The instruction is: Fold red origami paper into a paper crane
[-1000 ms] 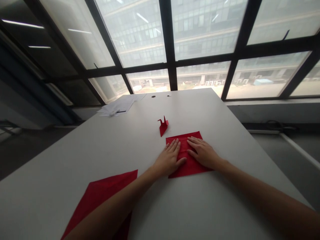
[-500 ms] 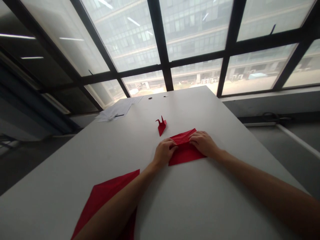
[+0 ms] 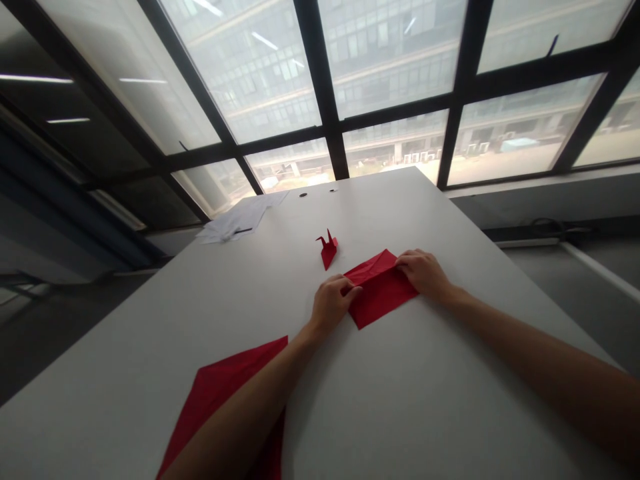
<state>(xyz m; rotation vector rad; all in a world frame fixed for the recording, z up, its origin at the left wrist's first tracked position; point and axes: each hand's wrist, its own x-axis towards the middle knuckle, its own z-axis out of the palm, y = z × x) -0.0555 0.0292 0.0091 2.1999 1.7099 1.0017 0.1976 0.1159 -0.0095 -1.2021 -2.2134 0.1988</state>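
Note:
A sheet of red paper (image 3: 383,293) lies on the white table, with a fold crossing it and a creased flap along its far side. My left hand (image 3: 334,300) pinches the left end of the fold between thumb and fingers. At the right end, my right hand (image 3: 425,272) grips the same edge with its fingers closed. Just beyond the sheet stands a small red origami crane (image 3: 329,251), touched by neither hand. Under my left forearm is another, larger piece of red paper (image 3: 220,383), partly hidden by the arm.
White papers (image 3: 237,220) with a dark pen (image 3: 243,231) on them lie at the table's far left. The white table (image 3: 175,327) reaches toward the windows (image 3: 390,60). Two small round holes show near its far edge. A cable (image 3: 563,227) lies beyond the right side.
My right hand has slid outward to the right end of the fold, uncovering more of it. The sheet has turned slightly, its near corner shifting right. The left hand keeps its pinch.

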